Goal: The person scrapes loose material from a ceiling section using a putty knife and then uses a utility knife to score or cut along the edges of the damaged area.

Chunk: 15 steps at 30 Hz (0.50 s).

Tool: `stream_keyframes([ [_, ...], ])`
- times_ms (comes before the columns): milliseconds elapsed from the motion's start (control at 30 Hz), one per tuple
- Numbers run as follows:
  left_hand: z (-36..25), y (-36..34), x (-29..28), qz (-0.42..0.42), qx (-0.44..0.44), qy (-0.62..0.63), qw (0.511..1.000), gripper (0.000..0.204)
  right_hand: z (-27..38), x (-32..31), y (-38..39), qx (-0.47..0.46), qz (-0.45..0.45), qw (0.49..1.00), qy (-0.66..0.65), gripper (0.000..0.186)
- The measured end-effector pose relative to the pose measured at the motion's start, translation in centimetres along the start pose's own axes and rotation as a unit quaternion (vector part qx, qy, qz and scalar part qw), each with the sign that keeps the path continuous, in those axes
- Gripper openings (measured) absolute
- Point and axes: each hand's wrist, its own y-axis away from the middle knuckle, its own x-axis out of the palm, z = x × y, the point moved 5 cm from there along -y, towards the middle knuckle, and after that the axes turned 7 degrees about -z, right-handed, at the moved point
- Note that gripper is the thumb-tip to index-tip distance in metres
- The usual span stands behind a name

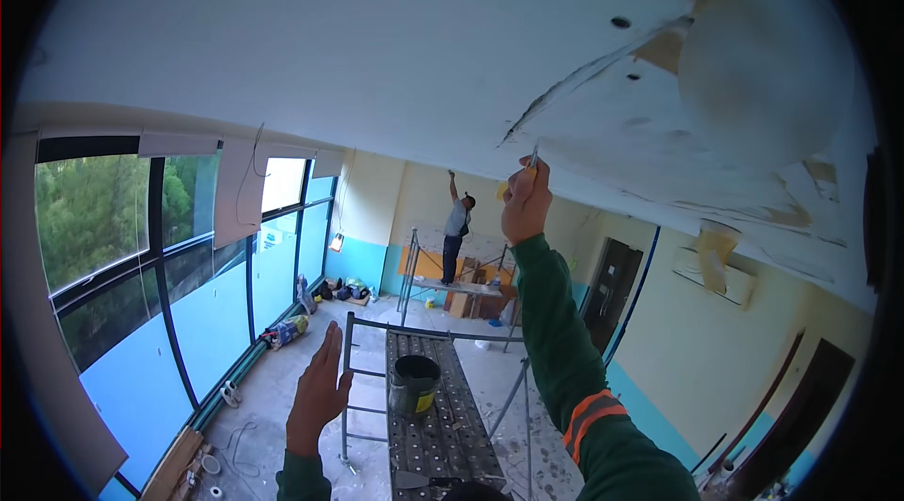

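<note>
My right hand (525, 202) is raised toward the white ceiling (395, 40), its fingers closed on a scraper (533, 160) with a yellow part, just below a long ragged crack (591, 73). My left hand (318, 390) is held up with fingers extended and nothing in it, beside the scaffold's metal rail (350, 348) in the picture; I cannot tell if it touches it. Below, a dark bucket (414, 384) stands on the perforated scaffold platform (447, 437). A flat blade tool (424, 480) lies at the platform's near end.
Another person (452, 237) stands on a second scaffold (412, 266) with an arm raised. Windows (188, 195) line the left wall, with bundles (282, 331) and boards (169, 459) along its foot. A wall air conditioner (739, 284) and doorways (607, 289) are at right.
</note>
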Motion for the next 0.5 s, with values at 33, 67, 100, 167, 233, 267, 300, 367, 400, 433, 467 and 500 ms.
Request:
stream_keyframes([
  [33,0.2,-0.1,0.4,0.009,-0.012,-0.002,1.000,0.079,-0.1,-0.1,-0.1,-0.011,0.000,1.000,0.000,0.043],
  [67,0.6,0.0,0.8,0.010,-0.015,-0.005,1.000,0.079,-0.1,0.1,-0.2,-0.021,0.000,1.000,-0.001,0.043],
  [100,1.2,0.3,1.4,0.016,-0.010,-0.012,1.000,0.079,-0.4,0.3,-0.3,-0.016,0.000,1.000,-0.004,0.043],
  [167,2.0,0.8,1.9,0.024,-0.013,-0.022,0.999,0.079,-0.9,0.9,-0.4,-0.052,-0.008,0.998,-0.024,0.042],
  [233,3.3,1.5,2.3,0.033,-0.027,-0.040,0.998,0.079,-3.8,1.8,0.5,-0.032,-0.001,0.999,0.001,0.041],
  [267,3.9,2.0,2.2,0.040,-0.034,-0.052,0.997,0.079,-5.5,2.3,1.0,-0.020,0.005,0.999,0.031,0.040],
  [300,3.9,2.5,2.2,0.040,-0.038,-0.057,0.997,0.079,-9.3,1.9,1.7,-0.011,0.011,0.996,0.083,0.041],
  [367,3.1,0.4,5.1,0.073,-0.013,-0.030,0.997,0.080,-21.9,-7.1,1.7,-0.119,-0.006,0.929,0.352,0.041],
  [400,3.0,0.1,6.3,0.081,0.007,-0.019,0.997,0.080,-25.8,-12.3,2.5,-0.172,-0.020,0.872,0.458,0.042],
  [433,5.0,1.2,5.4,0.086,-0.025,-0.046,0.995,0.080,-27.2,-8.7,6.2,-0.003,0.018,0.922,0.387,0.041],
  [467,6.4,2.6,4.4,0.091,-0.053,-0.068,0.992,0.081,-26.7,-5.7,9.1,0.163,0.066,0.935,0.309,0.041],
  [500,7.2,3.5,3.6,0.074,-0.052,-0.080,0.993,0.081,-24.9,-4.3,9.9,0.173,0.070,0.936,0.298,0.041],
])
